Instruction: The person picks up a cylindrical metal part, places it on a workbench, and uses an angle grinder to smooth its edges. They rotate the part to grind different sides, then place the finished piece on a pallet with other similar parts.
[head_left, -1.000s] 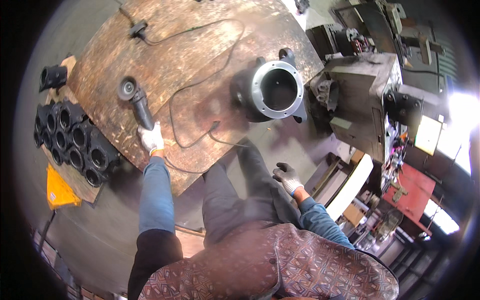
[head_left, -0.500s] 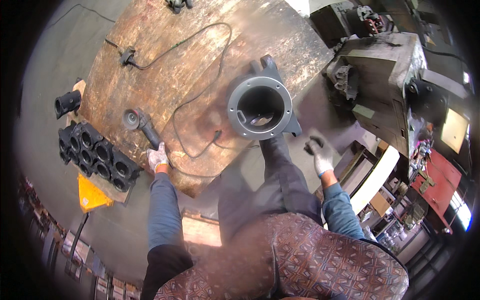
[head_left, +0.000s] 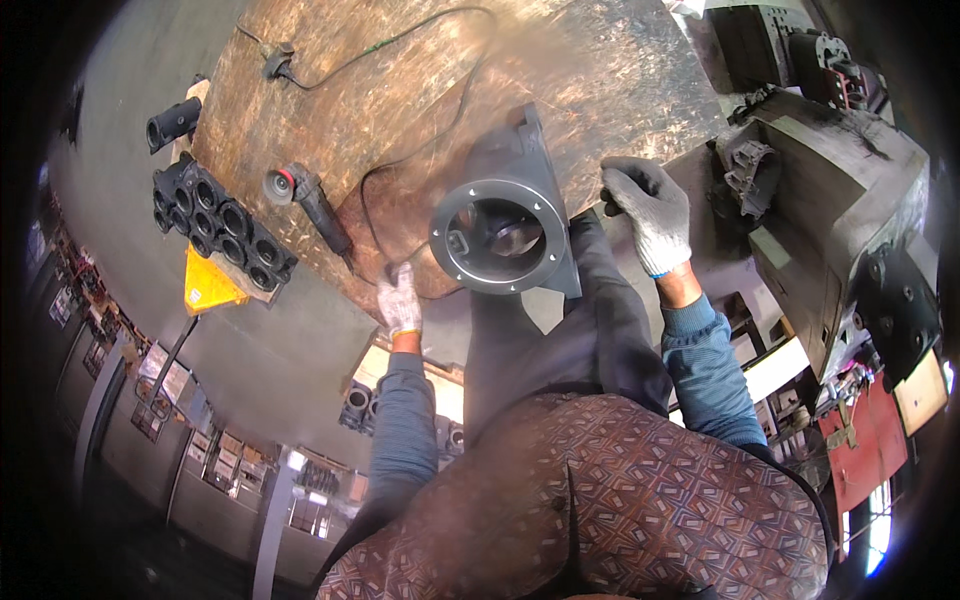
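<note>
A dark metal housing [head_left: 548,160] with a round, bolt-holed flange [head_left: 450,268] rests at the near edge of the wooden table [head_left: 330,110], its hollow bore facing up toward me. My right hand [head_left: 650,210], in a grey-and-white glove with dark fingers, is raised just right of the housing; its fingers are loosely bent and apart, with nothing seen in them. My left hand [head_left: 401,300], also gloved, is at the table edge beside the black power cord [head_left: 364,205], fingers forward. An angle grinder [head_left: 318,210] with a red-rimmed disc lies on the table, apart from my left hand.
Several black castings [head_left: 215,220] stand on a pallet left of the table, by a yellow pallet-jack part [head_left: 210,282]. A single black cylinder [head_left: 173,124] lies behind them. A cord plug [head_left: 278,62] lies on the tabletop. A large grey machine [head_left: 830,200] stands at right.
My left hand has let go of the grinder and moved right along the table edge. My right hand has risen beside the housing. The whole view has shifted.
</note>
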